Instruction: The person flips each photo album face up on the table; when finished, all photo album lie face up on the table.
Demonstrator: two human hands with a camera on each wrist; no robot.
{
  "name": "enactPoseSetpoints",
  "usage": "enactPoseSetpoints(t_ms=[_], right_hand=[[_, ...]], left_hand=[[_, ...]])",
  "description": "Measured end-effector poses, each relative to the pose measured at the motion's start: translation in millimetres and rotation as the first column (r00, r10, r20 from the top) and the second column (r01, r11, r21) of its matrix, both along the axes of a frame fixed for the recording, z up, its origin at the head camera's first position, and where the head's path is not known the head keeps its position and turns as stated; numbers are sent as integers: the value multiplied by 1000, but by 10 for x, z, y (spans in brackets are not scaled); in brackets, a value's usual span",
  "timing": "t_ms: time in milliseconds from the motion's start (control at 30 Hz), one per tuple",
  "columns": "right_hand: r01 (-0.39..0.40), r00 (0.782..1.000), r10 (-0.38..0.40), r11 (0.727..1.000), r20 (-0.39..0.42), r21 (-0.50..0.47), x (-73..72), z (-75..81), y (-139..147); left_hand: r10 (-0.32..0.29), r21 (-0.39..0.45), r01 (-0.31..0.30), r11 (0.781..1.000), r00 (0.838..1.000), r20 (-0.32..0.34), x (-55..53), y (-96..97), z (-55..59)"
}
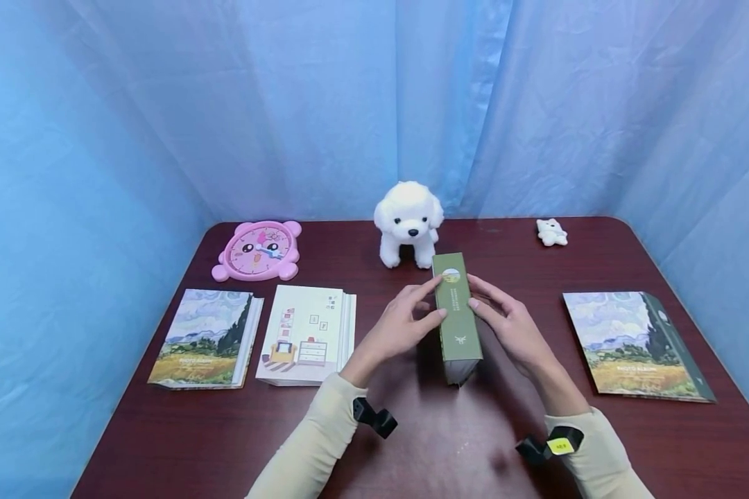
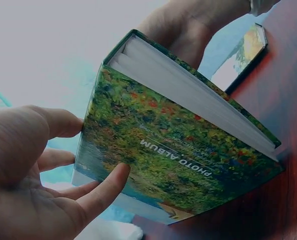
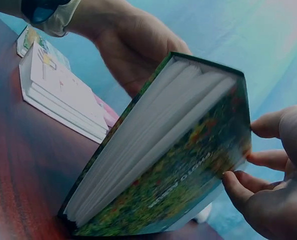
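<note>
A green photo album (image 1: 459, 308) stands spine up on the table between my two hands. My left hand (image 1: 404, 320) holds its left side, index fingertip and thumb at the spine's edge. From the other side my right hand (image 1: 513, 326) holds it, thumb near the spine and fingers toward the far end. The left wrist view shows the album's painted garden cover (image 2: 178, 150), with left fingertips touching the cover and its edge. White pages (image 3: 143, 130) show between the covers in the right wrist view, their open edge down toward the table.
A white plush dog (image 1: 408, 225) stands behind the album. To the left lie a landscape photo album (image 1: 202, 336), a white album (image 1: 306, 333) and a pink bear clock (image 1: 259, 251). Another landscape album (image 1: 630, 343) and a small white plush toy (image 1: 551, 233) are on the right.
</note>
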State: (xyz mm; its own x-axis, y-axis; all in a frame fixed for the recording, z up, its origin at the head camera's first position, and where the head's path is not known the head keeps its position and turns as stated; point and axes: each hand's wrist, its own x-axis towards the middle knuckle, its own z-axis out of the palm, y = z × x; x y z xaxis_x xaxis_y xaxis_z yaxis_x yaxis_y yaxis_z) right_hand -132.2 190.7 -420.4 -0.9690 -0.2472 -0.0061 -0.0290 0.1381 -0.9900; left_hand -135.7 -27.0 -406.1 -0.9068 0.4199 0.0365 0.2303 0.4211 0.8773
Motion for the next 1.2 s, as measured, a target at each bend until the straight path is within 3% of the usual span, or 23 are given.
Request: enactPoseSetpoints(t_ms=[433, 600, 767, 967, 1200], right_hand=[[-136, 988, 137, 991, 66, -14, -40, -251, -68], [-164, 985, 157, 981, 68, 100, -31, -319, -114], [-157, 988, 150, 954, 47, 256, -18, -352, -167], [-143, 989, 147, 939, 11, 314, -19, -407, -231], [-131, 988, 151, 906, -19, 403, 6, -444, -310]], left_hand=[[6, -106, -11, 994, 999, -50, -7, -136, 76], [23, -155, -34, 987, 997, -75, -6, -224, 104], [43, -205, -53, 977, 998, -51, -4, -319, 122], [34, -221, -33, 975, 999, -2, -12, -440, 121], [42, -201, -19, 979, 993, 109, -20, -572, 63]])
